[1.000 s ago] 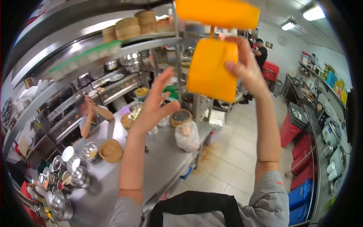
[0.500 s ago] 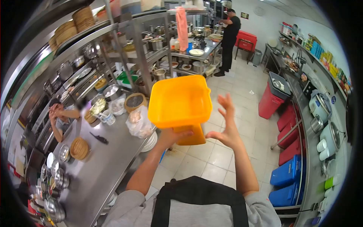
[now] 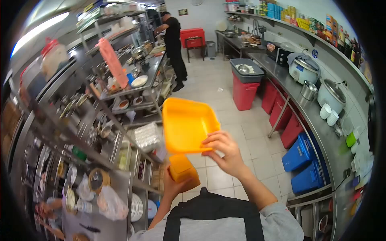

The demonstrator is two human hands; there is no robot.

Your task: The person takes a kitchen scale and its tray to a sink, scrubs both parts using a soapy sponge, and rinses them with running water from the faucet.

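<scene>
My right hand (image 3: 226, 152) grips the near right corner of a square yellow plastic tub (image 3: 187, 126), fingers and thumb pinching its rim. The tub is tilted so its hollow inside faces me, and I see nothing in it. Just below is a smaller, box-shaped yellow container (image 3: 184, 172), with my left hand (image 3: 173, 182) wrapped round its left and lower side. Whether the container touches the tub's underside, I cannot tell. Both are held up over the tiled floor.
A steel worktable (image 3: 116, 180) at left carries a plastic bag (image 3: 112, 203). Shelving (image 3: 86, 76) rises behind. A person in black (image 3: 173, 48) stands farther back. Red bins (image 3: 245, 90) and blue bins (image 3: 299, 152) line the right counter (image 3: 295, 82). Tiled floor (image 3: 225, 108) lies between.
My right hand has gone from open beside the tub to gripping its corner. The smaller container now shows lower and left of the tub. My view has swung right.
</scene>
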